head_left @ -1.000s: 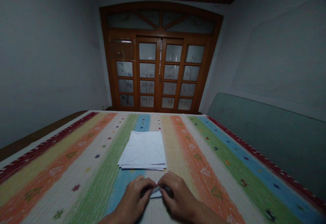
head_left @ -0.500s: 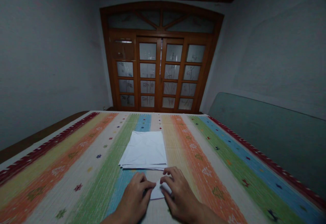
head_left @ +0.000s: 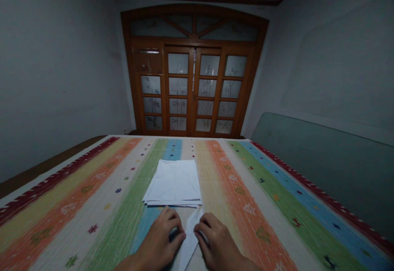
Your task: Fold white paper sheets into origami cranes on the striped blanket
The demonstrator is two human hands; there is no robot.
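A narrow folded sheet of white paper (head_left: 188, 242) lies between my two hands, its tip pointing away from me toward the stack. My left hand (head_left: 163, 238) pinches the sheet's left edge between thumb and forefinger. On the opposite edge, the fingers of my right hand (head_left: 215, 240) are closed in a pinch too. Just beyond the hands rests a stack of square white sheets (head_left: 174, 182), slightly creased and with uneven near edges. The near end of the folded sheet runs out of the bottom of the view.
A striped, multicoloured tablecloth (head_left: 123, 205) covers the table. To the right stands a grey-green panel (head_left: 320, 156) along the wall. Wooden doors with glass panes (head_left: 193, 86) are beyond the table's far edge.
The sheet in my hands has turned and now shows as a long narrow shape pointing away from me. My right hand has moved slightly nearer; my left fingers have drawn a little left and down.
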